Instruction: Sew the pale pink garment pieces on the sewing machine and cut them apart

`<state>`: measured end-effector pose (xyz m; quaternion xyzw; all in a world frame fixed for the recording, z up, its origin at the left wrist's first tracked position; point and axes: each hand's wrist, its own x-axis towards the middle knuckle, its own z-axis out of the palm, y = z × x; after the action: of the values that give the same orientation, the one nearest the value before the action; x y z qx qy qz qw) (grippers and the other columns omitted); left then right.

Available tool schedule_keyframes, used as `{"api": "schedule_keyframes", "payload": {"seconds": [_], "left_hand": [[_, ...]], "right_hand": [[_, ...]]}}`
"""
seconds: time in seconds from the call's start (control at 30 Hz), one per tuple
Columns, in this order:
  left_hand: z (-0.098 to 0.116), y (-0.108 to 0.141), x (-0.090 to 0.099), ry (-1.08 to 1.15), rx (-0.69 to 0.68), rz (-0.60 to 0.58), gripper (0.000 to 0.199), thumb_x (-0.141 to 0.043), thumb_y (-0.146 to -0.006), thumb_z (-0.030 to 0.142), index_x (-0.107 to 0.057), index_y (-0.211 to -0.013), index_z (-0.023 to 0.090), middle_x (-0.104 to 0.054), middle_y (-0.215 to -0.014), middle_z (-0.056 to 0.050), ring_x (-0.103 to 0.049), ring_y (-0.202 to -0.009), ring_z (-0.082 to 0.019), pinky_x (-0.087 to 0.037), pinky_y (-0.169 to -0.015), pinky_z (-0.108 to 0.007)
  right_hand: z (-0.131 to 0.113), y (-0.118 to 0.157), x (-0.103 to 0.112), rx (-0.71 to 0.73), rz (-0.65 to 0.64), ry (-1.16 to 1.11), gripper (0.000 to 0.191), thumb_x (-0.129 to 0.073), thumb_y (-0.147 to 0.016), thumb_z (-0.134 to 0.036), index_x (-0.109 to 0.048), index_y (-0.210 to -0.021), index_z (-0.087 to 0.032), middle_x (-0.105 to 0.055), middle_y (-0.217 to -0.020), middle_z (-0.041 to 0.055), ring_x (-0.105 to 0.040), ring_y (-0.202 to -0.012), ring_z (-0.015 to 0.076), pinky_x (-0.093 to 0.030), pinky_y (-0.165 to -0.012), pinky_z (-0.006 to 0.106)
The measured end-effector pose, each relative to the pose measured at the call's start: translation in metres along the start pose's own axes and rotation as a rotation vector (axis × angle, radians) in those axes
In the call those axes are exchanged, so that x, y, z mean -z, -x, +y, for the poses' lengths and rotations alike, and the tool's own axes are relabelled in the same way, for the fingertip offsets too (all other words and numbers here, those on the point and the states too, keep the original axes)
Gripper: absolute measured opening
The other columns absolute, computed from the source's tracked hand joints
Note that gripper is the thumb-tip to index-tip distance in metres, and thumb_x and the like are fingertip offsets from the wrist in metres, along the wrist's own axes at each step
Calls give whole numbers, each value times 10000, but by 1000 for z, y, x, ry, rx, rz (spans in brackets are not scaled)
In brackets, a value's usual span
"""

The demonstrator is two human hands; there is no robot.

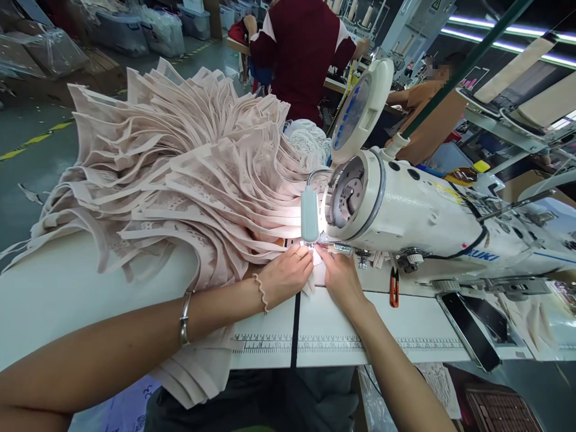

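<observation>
A white sewing machine (405, 204) stands at the right, its round end cover swung open. Under its small lamp (309, 215), my left hand (288, 273) pinches a piece of pale pink fabric (310, 283) near the needle area. Close beside it, my right hand (341, 277) rests its fingertips at the same fabric, its index finger reaching toward the presser foot; whether it grips the cloth is unclear. A large heap of pale pink fabric pieces (180, 162) spreads over the table's left side, next to my left forearm.
Orange-handled snips (394, 288) and a phone (468, 330) lie on the white table (265, 351) right of my hands. Thread cones (515, 69) stand at the upper right. A person in a dark red top (299, 54) is beyond the machine. Plastic bins (119, 33) sit at the back left.
</observation>
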<state>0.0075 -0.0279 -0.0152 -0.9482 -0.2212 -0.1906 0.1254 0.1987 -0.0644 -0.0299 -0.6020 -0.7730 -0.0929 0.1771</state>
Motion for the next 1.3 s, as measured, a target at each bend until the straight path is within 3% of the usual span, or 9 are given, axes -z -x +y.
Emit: {"api": "schedule_keyframes", "payload": {"seconds": [0.13,0.23,0.37,0.5,0.6,0.77,0.97,1.17,1.3], "left_hand": [[-16,3,7,-2,-9,-45,279,-340,-952,29,-604,-915,110,-676,-1008,-134,-619,-916,-219,-475,-857,-346],[-26,7,12,105,-12,-65,190,-451,-886,13,-587,-989,98,-657,-1119,-159,-615,-1009,-246,-481,-876,-356],[-30,6,12,288,26,-47,249,-510,-845,9,-586,-1056,117,-652,-1201,-135,-612,-1070,-227,-500,-888,-336],[-30,0,7,427,183,41,270,-392,-920,35,-634,-986,133,-695,-1024,-69,-644,-904,-175,-526,-797,-286],[-27,-3,6,414,267,23,322,-364,-911,22,-667,-921,135,-670,-889,-42,-623,-808,-162,-512,-723,-262],[-21,-6,6,278,198,-80,211,-438,-969,167,-646,-981,132,-614,-942,-77,-580,-836,-199,-466,-696,-293],[-21,-4,5,91,142,-164,206,-483,-951,174,-598,-1121,179,-552,-953,-89,-522,-783,-200,-410,-659,-301],[-29,5,5,204,-29,-40,288,-432,-959,86,-617,-1153,192,-600,-994,-64,-514,-864,-187,-393,-779,-315],[-30,6,6,160,-96,1,284,-425,-966,83,-617,-1159,164,-612,-946,-68,-520,-885,-199,-362,-761,-329]], "right_hand": [[0,1,2,-64,29,-183,475,-339,-885,-73,-720,-1100,-257,-727,-1013,49,-644,-942,208,-536,-871,361],[0,3,5,-109,32,-271,429,-362,-911,-129,-739,-1030,-295,-731,-957,17,-646,-923,197,-543,-855,365],[-2,5,8,-104,43,-269,409,-383,-913,-142,-729,-1056,-305,-738,-1004,9,-652,-990,199,-538,-881,379],[-4,7,5,-6,95,-247,403,-382,-910,-118,-701,-1108,-266,-714,-1155,33,-644,-1073,199,-514,-944,385],[-4,7,5,33,117,-236,418,-374,-894,-78,-678,-1131,-237,-713,-1160,43,-638,-1082,198,-501,-954,377],[-4,7,7,9,73,-246,434,-351,-886,-63,-630,-1184,-214,-707,-1155,53,-627,-1072,207,-482,-953,392],[-4,9,6,-9,75,-202,308,-371,-930,-137,-607,-1120,-192,-697,-1126,95,-605,-1021,240,-486,-897,406],[-7,11,10,155,196,-69,188,-477,-978,-210,-663,-1003,-205,-719,-871,49,-616,-823,180,-473,-820,307],[-11,9,14,273,303,26,100,-557,-947,-175,-648,-908,-188,-684,-742,17,-588,-744,155,-445,-789,283]]}}
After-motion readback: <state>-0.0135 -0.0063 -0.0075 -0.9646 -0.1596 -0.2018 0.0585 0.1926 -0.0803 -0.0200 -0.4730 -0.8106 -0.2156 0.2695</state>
